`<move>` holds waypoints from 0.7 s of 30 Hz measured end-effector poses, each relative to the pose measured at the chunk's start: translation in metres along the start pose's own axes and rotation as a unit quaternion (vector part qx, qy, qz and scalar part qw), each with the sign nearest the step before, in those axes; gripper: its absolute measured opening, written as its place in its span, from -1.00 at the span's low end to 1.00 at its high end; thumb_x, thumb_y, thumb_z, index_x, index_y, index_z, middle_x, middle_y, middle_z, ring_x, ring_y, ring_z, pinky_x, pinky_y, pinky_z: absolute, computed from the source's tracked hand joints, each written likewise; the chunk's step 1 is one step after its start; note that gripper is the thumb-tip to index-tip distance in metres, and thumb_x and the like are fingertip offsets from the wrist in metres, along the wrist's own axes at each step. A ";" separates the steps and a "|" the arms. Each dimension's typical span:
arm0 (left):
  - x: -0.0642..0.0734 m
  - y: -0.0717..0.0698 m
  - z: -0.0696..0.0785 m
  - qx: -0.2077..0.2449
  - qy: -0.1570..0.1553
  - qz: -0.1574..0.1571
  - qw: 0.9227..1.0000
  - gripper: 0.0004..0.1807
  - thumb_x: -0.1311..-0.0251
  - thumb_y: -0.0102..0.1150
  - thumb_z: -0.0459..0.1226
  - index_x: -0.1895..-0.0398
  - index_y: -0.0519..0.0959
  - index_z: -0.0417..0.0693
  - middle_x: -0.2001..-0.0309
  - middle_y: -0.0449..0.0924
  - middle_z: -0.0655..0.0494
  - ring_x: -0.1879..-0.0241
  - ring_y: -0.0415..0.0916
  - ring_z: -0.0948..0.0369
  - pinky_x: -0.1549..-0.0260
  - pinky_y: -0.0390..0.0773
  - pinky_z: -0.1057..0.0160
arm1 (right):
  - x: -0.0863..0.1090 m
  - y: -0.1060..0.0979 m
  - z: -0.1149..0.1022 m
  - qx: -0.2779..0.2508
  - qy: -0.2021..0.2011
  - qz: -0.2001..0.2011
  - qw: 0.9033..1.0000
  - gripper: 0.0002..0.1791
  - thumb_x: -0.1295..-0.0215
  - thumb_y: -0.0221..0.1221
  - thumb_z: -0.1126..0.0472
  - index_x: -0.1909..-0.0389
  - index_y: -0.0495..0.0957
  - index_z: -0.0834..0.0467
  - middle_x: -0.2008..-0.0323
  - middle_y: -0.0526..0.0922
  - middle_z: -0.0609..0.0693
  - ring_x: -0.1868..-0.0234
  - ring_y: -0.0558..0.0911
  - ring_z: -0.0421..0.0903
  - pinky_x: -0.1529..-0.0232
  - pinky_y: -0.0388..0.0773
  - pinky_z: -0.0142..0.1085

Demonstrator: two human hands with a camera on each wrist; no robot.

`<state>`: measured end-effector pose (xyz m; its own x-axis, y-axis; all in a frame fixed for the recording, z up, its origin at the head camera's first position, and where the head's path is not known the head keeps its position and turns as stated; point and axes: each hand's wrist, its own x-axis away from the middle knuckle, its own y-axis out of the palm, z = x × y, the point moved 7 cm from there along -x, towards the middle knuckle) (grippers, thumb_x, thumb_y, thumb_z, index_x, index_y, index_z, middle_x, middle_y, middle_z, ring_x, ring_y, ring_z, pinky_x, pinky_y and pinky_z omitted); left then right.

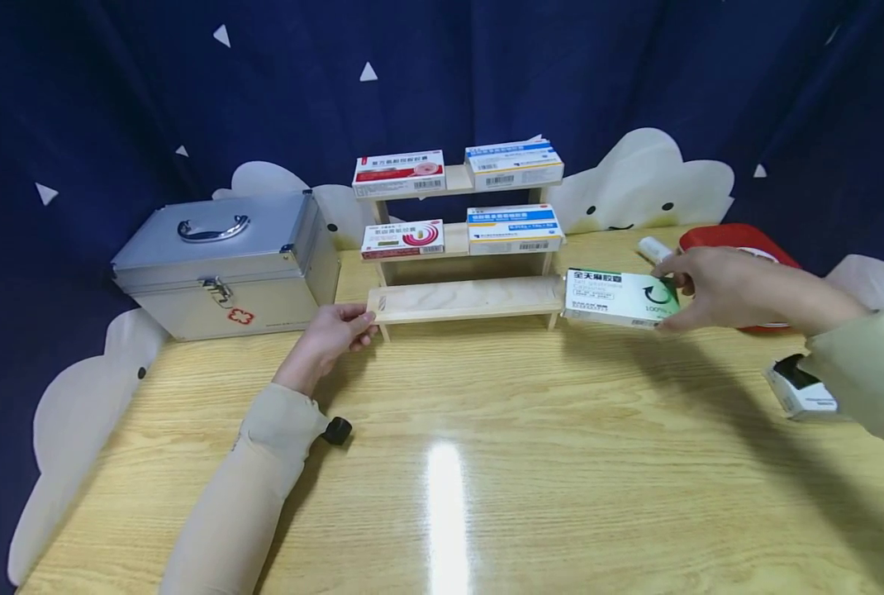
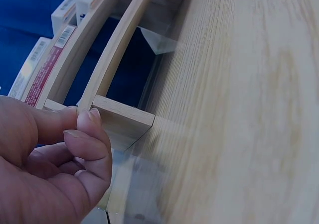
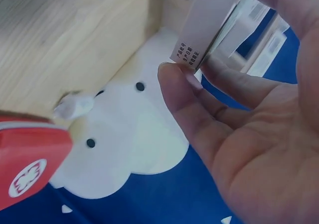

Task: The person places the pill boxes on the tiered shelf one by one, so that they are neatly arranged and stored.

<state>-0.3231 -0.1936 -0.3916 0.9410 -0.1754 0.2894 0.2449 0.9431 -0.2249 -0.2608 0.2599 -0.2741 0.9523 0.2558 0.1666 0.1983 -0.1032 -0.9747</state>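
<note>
At its left end, the bottom shelf (image 1: pixel 464 299) of a stepped wooden rack is pinched between the thumb and fingers of my left hand (image 1: pixel 330 335). The left wrist view shows thumb and fingertip meeting at the corner of the shelf board (image 2: pixel 122 109). My right hand (image 1: pixel 724 285) holds a white and green medicine box (image 1: pixel 613 296) by its right end, printed face up. This box is tilted, its left end close beside the right end of the bottom shelf. In the right wrist view, thumb and fingers grip the box's end flap (image 3: pixel 204 30).
Red-and-white boxes (image 1: pixel 401 173) and blue-and-white boxes (image 1: pixel 515 164) fill the two upper tiers. A silver case (image 1: pixel 219 264) stands left. At right lie a red pouch (image 1: pixel 739 238), a white tube (image 1: pixel 654 249) and a small white box (image 1: pixel 802 397) partly behind my sleeve.
</note>
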 end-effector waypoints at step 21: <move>-0.001 0.000 0.000 0.000 0.004 0.001 1.000 -0.50 -0.51 -0.04 -0.32 -0.40 0.24 -0.41 0.00 0.52 -0.29 0.36 0.49 0.27 0.38 0.53 0.41 | -0.001 0.016 -0.082 0.016 -0.069 -0.011 0.997 -0.16 0.14 0.54 -0.15 -0.17 0.56 0.17 0.21 0.55 0.03 0.24 0.50 -0.04 0.25 0.52 -0.12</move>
<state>-0.3241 -0.1937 -0.3918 0.9433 -0.1769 0.2808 0.2441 0.9431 -0.2258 -0.2397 0.1796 -0.2779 0.9061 0.3882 0.1679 0.2092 -0.0663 -0.9756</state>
